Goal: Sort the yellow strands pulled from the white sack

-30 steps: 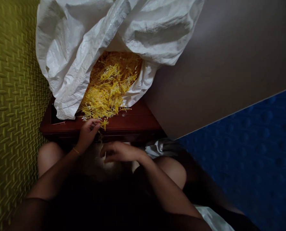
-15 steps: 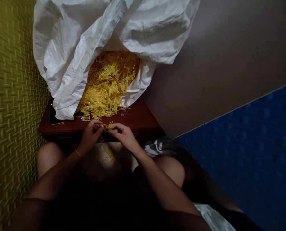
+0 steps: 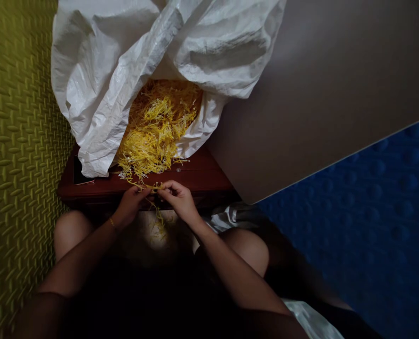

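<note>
Between my two hands runs a thin bunch of yellow strands (image 3: 154, 188) with pale tips, at the near edge of a dark red surface. My left hand (image 3: 132, 201) pinches its left part, and my right hand (image 3: 178, 197) pinches its right end. More strands hang below the hands. Just beyond lies a large heap of yellow strands (image 3: 156, 132) with pale ends, spilling from the mouth of a white woven sack (image 3: 107, 89). What the strands are made of I cannot tell.
The dark red surface (image 3: 202, 172) carries the sack and a dark flat object (image 3: 78, 172) at its left. A large grey-brown panel (image 3: 301, 94) stands on the right. Yellow textured matting (image 3: 22, 141) lies left, blue matting (image 3: 379, 202) right. Loose strands (image 3: 159, 230) show below between my knees.
My left hand has turned and lowered slightly. The strands between my hands now stretch longer, and more of them hang beneath. The view has shifted a little.
</note>
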`<state>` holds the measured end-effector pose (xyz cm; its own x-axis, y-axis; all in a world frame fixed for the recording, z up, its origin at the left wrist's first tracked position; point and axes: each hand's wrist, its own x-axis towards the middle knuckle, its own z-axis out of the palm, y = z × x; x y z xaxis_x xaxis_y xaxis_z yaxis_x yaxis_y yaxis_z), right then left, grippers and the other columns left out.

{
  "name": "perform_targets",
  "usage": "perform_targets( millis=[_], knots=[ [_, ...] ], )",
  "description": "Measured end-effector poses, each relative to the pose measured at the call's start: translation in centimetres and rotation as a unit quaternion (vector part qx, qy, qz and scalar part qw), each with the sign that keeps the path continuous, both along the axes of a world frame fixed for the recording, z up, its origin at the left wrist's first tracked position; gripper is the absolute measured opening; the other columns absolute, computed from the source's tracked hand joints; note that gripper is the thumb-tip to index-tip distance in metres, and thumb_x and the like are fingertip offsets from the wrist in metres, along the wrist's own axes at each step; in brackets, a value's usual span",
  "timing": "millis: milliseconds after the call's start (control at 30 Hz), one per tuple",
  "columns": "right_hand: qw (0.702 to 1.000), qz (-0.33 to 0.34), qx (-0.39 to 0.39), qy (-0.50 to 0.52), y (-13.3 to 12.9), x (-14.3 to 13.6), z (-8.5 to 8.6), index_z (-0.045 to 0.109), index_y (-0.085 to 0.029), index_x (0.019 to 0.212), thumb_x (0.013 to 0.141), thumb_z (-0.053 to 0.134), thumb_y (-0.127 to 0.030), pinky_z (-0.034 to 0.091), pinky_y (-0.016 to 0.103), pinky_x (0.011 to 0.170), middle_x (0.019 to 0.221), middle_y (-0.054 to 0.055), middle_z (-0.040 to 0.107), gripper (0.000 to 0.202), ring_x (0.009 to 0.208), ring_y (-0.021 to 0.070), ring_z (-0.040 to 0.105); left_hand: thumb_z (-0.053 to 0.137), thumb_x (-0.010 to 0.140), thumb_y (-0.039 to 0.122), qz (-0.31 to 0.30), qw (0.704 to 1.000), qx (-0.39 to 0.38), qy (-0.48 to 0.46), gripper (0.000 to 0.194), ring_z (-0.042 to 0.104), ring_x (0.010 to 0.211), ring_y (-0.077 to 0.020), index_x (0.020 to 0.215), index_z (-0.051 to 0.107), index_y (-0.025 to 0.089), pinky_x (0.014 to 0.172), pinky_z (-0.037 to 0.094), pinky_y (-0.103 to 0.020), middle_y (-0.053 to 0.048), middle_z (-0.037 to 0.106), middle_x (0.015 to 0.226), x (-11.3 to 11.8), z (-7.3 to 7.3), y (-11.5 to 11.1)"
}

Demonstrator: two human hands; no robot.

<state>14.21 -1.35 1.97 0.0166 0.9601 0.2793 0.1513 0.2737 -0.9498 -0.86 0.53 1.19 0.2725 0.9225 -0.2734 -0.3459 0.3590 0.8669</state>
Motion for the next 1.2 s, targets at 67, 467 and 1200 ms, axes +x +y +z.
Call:
perform_targets(
  millis=[67,467,1200],
  knots=[
    [0.993,-0.003,0.099,-0.066,-0.7,-0.2,0.4,0.059,-0.02,0.073,0.077,0.058,-0.031,0.046,0.028,0.066,0.078,0.003,0.06,0.012,0.074,0.0142,0.056,0.075,0.057,0.032,0.017,1.0,-0.009,-0.016,0.032,0.057,0.063,-0.0074,0.073,0.053,0.014,0.062,0.046,-0.021,0.001,0.06,0.071,0.0,0.0,0.1],
    [0.999,-0.018,0.039,0.001,-1.6,-0.5,0.9,0.057,-0.021,0.1,0.083,0.049,-0.031,0.047,0.026,0.066,0.085,0.003,0.062,0.021,0.069,0.0114,0.057,0.069,0.063,0.036,0.099,0.984,0.115,0.093,0.029,0.05,0.054,-0.0059,0.075,0.052,0.016,0.053,0.039,-0.019,0.004,0.057,0.065,-0.7,0.6,0.6],
    [0.919,-0.012,0.284,-0.272,-1.5,-0.8,0.0,0.06,-0.019,0.08,0.086,0.046,-0.02,0.045,0.027,0.067,0.076,0.005,0.062,0.015,0.073,0.0146,0.056,0.068,0.064,0.036,0.02,0.997,0.074,0.017,0.028,0.041,0.048,-0.0042,0.068,0.049,0.015,0.049,0.033,-0.018,0.005,0.05,0.059,0.4,0.8,-0.4]
  ],
)
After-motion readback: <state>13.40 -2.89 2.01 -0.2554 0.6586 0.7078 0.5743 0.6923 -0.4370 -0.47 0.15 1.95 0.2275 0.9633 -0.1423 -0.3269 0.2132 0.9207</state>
